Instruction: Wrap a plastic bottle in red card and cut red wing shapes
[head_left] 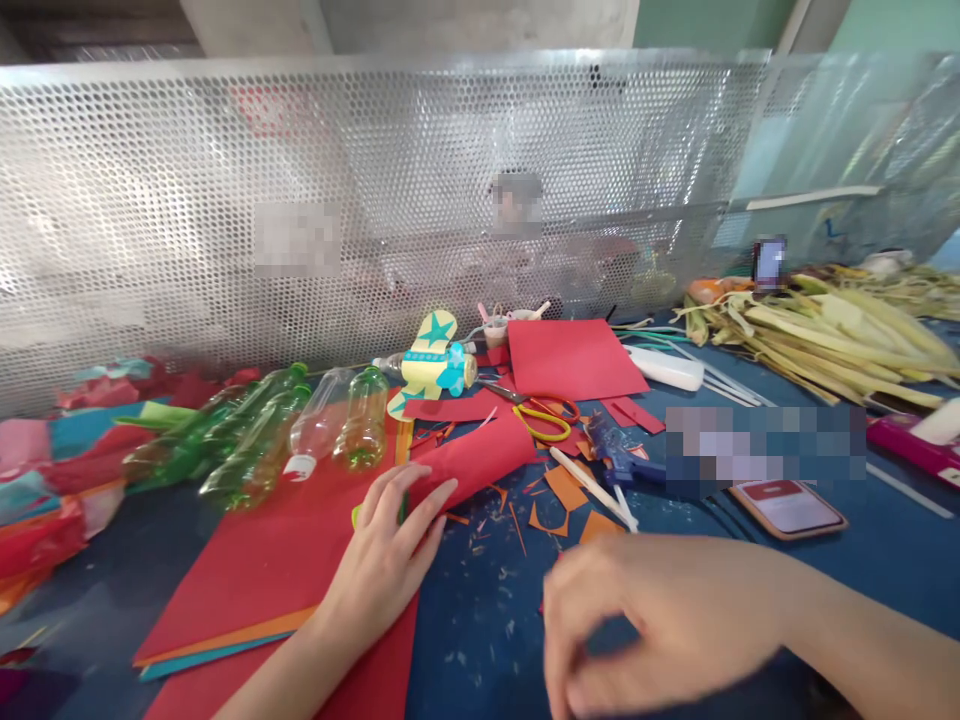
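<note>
My left hand (390, 545) lies on a red paper-wrapped roll (480, 458), fingers curled over its near end where a green bottle tip shows. My right hand (637, 620) hovers low over the blue table, blurred by motion, fingers bent downward; I cannot make out anything in it. Red paper sheets (262, 570) lie under my left wrist. Yellow-handled scissors (544, 418) lie just beyond the roll.
Several empty plastic bottles (277, 435) lie at left. A paper plane model (435, 365), a red sheet (574, 358), a glue bottle (667, 368), a glue gun (622, 455), a phone (787, 507) and dried leaves (825, 335) fill the far side. A perforated metal screen (375, 200) stands behind.
</note>
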